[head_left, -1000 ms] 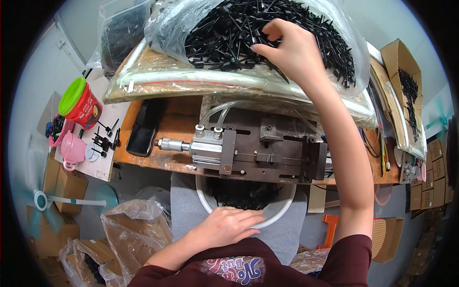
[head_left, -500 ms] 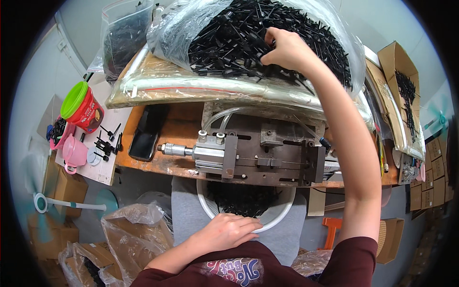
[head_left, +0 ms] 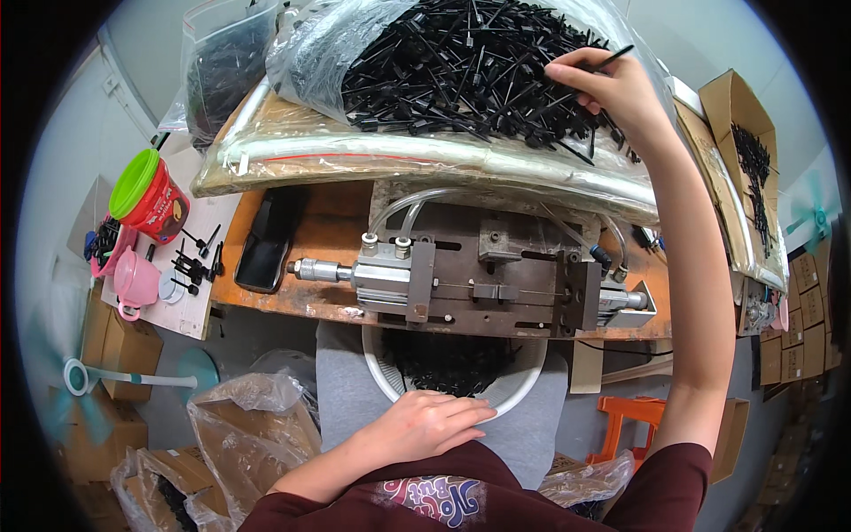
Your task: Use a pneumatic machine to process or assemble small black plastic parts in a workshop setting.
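At the right side of a big heap of thin black plastic parts (head_left: 479, 66), my right hand (head_left: 612, 89) pinches one black stick-shaped part (head_left: 616, 58), which slants up past the fingers. The heap lies in clear plastic sheeting on a raised tray (head_left: 355, 160). My left hand (head_left: 434, 421) lies flat with fingers stretched out on the near rim of a white basket (head_left: 527, 390) in my lap. More black parts (head_left: 452, 359) fill the basket. Between heap and basket stands a metal clamping fixture (head_left: 496, 288) with air cylinders; neither hand touches it.
On the left of the bench lie a black phone (head_left: 269, 239), a red bucket (head_left: 152, 199) with a green rim, a pink cup (head_left: 136, 279) and several loose black parts (head_left: 197, 262). A fan (head_left: 75, 377) is at lower left. An open carton (head_left: 745, 133) stands far right.
My right hand has moved right, out of the heap, and now shows a black stick-shaped part between its fingers. My left hand stays on the basket rim.
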A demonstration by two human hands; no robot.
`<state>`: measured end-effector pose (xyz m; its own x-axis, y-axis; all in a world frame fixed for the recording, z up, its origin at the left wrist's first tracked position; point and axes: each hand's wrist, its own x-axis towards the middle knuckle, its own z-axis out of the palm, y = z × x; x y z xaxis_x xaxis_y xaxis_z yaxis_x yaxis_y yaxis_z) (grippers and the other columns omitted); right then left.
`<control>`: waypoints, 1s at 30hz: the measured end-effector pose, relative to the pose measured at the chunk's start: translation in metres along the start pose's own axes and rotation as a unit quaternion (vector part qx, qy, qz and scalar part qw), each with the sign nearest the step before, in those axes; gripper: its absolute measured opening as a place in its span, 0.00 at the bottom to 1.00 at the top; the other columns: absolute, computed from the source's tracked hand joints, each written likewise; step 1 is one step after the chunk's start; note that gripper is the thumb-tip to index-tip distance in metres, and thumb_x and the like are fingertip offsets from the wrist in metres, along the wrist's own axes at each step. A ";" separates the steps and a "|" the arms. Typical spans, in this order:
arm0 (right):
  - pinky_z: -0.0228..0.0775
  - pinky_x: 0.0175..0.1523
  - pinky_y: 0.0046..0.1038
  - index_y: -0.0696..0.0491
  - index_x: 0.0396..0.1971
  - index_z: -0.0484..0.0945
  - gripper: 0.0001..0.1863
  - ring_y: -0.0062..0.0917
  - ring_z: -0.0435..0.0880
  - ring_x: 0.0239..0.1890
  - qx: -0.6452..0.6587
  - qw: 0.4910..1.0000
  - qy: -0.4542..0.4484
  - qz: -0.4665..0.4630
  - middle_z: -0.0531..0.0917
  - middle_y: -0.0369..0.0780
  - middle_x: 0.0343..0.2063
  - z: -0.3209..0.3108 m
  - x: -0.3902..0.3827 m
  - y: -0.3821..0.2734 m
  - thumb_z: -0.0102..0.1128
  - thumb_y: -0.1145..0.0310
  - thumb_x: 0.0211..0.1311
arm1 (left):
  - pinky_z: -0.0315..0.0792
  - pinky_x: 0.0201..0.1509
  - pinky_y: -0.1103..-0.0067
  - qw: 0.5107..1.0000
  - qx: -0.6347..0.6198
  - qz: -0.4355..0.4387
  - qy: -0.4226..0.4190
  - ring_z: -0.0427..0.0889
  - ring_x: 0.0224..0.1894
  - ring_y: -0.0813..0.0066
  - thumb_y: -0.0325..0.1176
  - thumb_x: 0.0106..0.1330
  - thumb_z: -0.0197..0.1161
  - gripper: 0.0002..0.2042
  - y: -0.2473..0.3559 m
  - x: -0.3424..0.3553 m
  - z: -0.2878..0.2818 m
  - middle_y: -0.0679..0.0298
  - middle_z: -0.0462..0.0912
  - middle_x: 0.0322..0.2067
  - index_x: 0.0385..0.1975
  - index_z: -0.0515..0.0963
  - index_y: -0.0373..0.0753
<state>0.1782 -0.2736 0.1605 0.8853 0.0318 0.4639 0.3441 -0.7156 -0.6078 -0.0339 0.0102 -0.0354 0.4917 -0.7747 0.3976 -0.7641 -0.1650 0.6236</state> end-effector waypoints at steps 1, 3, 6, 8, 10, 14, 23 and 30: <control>0.63 0.30 0.16 0.52 0.35 0.87 0.12 0.11 0.71 0.22 0.041 0.999 0.003 0.015 0.77 0.28 0.20 -0.003 -0.002 -0.002 0.71 0.59 0.57 | 0.79 0.35 0.79 1.000 0.001 0.001 0.004 0.86 0.31 0.72 0.38 0.60 0.69 0.14 0.000 0.000 0.000 0.65 0.86 0.43 0.44 0.83 0.42; 0.58 0.29 0.15 0.56 0.38 0.85 0.13 0.10 0.66 0.23 0.129 0.989 -0.004 0.065 0.74 0.26 0.22 -0.017 0.001 0.005 0.69 0.62 0.60 | 0.79 0.34 0.79 1.000 0.002 0.004 0.013 0.85 0.29 0.73 0.38 0.60 0.69 0.14 0.000 0.001 -0.001 0.66 0.86 0.44 0.45 0.83 0.42; 0.58 0.31 0.14 0.57 0.43 0.84 0.14 0.10 0.66 0.26 0.234 0.970 0.032 0.063 0.76 0.27 0.27 -0.029 -0.007 0.016 0.68 0.64 0.62 | 0.78 0.34 0.81 0.999 0.026 0.016 0.037 0.85 0.28 0.74 0.37 0.58 0.70 0.15 0.005 0.016 -0.015 0.66 0.86 0.45 0.45 0.83 0.42; 0.58 0.32 0.12 0.60 0.46 0.82 0.16 0.09 0.66 0.28 0.290 0.951 0.064 0.084 0.78 0.29 0.32 -0.025 -0.017 0.010 0.67 0.66 0.63 | 0.79 0.36 0.80 0.996 0.004 0.014 0.087 0.85 0.32 0.72 0.33 0.56 0.72 0.16 0.010 0.029 -0.026 0.61 0.85 0.46 0.45 0.83 0.38; 0.58 0.32 0.12 0.60 0.47 0.81 0.16 0.10 0.66 0.28 0.323 0.936 0.094 0.101 0.78 0.30 0.33 -0.016 -0.042 -0.010 0.66 0.66 0.64 | 0.80 0.39 0.77 0.986 -0.017 0.023 0.165 0.86 0.36 0.68 0.32 0.57 0.71 0.16 0.010 0.041 -0.030 0.57 0.85 0.46 0.45 0.82 0.35; 0.57 0.28 0.08 0.60 0.43 0.82 0.14 0.08 0.69 0.25 0.445 0.890 0.039 0.089 0.81 0.34 0.34 0.003 -0.104 -0.029 0.67 0.66 0.63 | 0.81 0.45 0.76 0.946 -0.074 0.000 0.316 0.84 0.46 0.65 0.14 0.54 0.66 0.23 0.011 0.064 -0.050 0.47 0.77 0.56 0.53 0.76 0.29; 0.59 0.24 0.10 0.61 0.48 0.79 0.14 0.08 0.69 0.22 0.609 0.740 -0.055 0.281 0.80 0.35 0.32 0.046 -0.226 -0.045 0.61 0.70 0.67 | 0.80 0.38 0.78 0.964 -0.159 -0.054 0.205 0.86 0.37 0.70 0.15 0.48 0.70 0.19 0.014 0.060 -0.065 0.54 0.86 0.35 0.44 0.84 0.30; 0.59 0.26 0.10 0.61 0.52 0.75 0.15 0.10 0.67 0.24 0.621 0.733 0.076 0.265 0.79 0.41 0.39 0.046 -0.260 -0.033 0.57 0.69 0.70 | 0.79 0.37 0.78 0.968 -0.146 -0.043 0.201 0.85 0.34 0.69 0.18 0.41 0.75 0.17 0.015 0.052 -0.055 0.57 0.86 0.32 0.35 0.85 0.33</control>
<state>-0.0495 -0.2259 0.0303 0.9850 -0.1674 -0.0406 0.0676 0.5923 -0.8029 0.0031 0.0014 0.0312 0.7158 -0.4566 0.5283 -0.5914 0.0058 0.8063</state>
